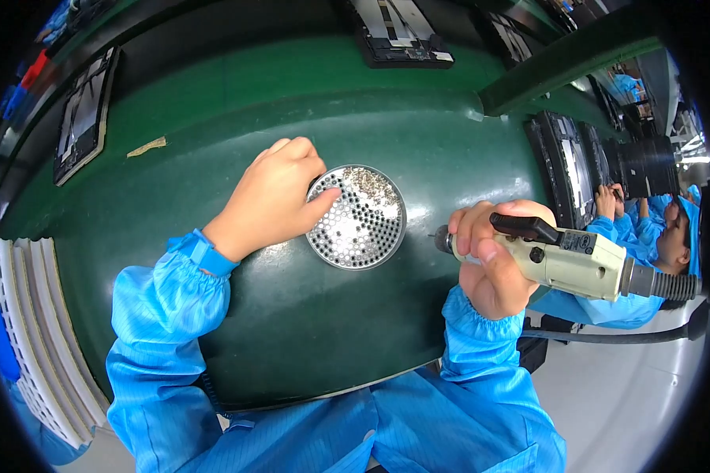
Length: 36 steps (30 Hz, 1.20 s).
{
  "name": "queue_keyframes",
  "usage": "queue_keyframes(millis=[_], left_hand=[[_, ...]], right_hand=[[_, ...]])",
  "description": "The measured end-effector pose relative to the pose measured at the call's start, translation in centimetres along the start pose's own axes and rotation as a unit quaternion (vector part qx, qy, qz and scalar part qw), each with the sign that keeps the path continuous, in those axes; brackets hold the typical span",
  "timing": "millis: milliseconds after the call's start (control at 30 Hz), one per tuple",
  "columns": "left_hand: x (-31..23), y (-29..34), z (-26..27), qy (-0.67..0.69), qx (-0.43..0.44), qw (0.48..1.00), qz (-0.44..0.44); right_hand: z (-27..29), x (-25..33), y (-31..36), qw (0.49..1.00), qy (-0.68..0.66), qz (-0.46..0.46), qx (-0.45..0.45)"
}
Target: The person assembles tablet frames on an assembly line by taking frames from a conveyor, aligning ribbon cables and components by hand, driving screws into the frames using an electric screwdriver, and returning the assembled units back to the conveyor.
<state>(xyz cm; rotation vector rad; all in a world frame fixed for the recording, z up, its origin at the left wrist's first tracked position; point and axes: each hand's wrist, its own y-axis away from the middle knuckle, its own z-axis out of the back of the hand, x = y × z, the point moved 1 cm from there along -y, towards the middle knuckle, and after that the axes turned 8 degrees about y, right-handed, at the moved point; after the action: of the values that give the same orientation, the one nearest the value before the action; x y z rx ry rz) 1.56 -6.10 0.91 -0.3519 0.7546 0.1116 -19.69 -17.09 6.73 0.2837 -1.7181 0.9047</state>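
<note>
A round, clear-rimmed screw tray (343, 236) lies on the green bench top, its plate full of small holes. Tiny loose screws (371, 189) are heaped at its far right, and dark ones fill many of the holes. My left hand (280, 189) grips the tray's left rim, thumb over the plate and fingers curled round the outside. In my right hand (497, 252) is a cream electric screwdriver (580, 270) with a black lever. It is held nearly level to the right of the tray, its bit pointing left and apart from the tray.
Opened flat devices lie at the far left (87, 114), far middle (398, 35) and right (566, 165). A tan strip (147, 147) rests near the left one. White slotted trays (35, 331) stand at the left edge. A green bar (568, 71) crosses the far right; a co-worker (647, 236) sits at right.
</note>
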Motion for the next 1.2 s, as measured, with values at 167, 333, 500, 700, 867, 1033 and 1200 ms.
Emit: queue_keyframes(millis=[167, 333, 500, 700, 867, 1033, 1200], left_hand=[[0.8, -1.8, -0.7, 0.024, 0.039, 0.998, 0.034], [1.5, -1.4, -0.9, 0.054, 0.029, 0.998, 0.011], [2.2, -0.8, -0.5, 0.077, -0.001, 0.997, -0.031], [1.5, -0.2, 1.5, 0.085, 0.101, 0.991, -0.018], [-0.7, 1.1, 1.3, 0.071, 0.137, 0.988, -0.029], [-4.2, 1.1, -0.3, 0.107, 0.015, 0.984, -0.145], [-4.8, 1.8, -3.0, 0.096, -0.034, 0.975, -0.197]], right_hand=[[0.2, -0.4, 0.0, 1.0, 0.006, -0.001, -0.005], [0.3, -0.6, -0.4, 1.0, 0.006, -0.007, -0.018], [-0.4, 0.4, -1.0, 1.0, -0.023, -0.001, -0.011], [0.1, 0.6, -0.7, 0.998, -0.05, 0.027, 0.015], [0.2, 0.9, -0.4, 0.997, -0.052, 0.039, 0.032], [-0.4, 1.2, -0.3, 0.995, -0.082, 0.037, 0.037], [-1.5, 1.3, 0.1, 0.994, -0.092, 0.015, 0.065]])
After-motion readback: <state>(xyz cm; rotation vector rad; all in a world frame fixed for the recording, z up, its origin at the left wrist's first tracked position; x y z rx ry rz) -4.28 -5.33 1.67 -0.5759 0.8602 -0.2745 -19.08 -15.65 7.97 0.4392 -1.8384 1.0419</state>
